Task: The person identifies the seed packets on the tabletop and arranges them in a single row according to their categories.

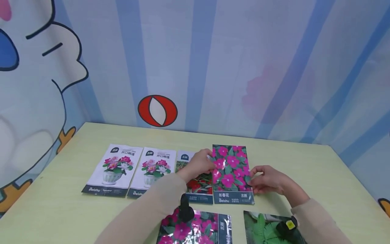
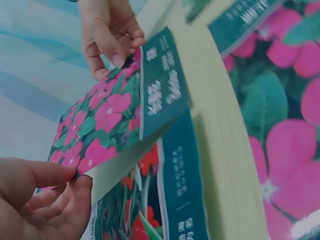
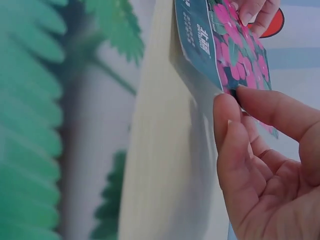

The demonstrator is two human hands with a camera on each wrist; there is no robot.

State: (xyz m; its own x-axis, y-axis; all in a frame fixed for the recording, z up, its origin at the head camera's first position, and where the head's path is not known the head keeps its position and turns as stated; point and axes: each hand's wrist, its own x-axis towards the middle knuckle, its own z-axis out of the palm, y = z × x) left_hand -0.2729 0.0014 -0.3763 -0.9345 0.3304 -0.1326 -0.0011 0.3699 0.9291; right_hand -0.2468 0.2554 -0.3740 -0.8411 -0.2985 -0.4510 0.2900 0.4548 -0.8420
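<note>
Apparently lining up the pink packet (image 1: 230, 169)
Left hand (image 1: 199, 164) and right hand (image 1: 268, 179) are pinching opposite edges beside the red packet (image 1: 199, 184); it is likely needing level lowering next.

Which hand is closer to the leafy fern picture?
Right. The right hand, just beyond the fern picture, pinches one pink-flower packet; the left hand pinches that packet's opposite side, farther away.
</note>
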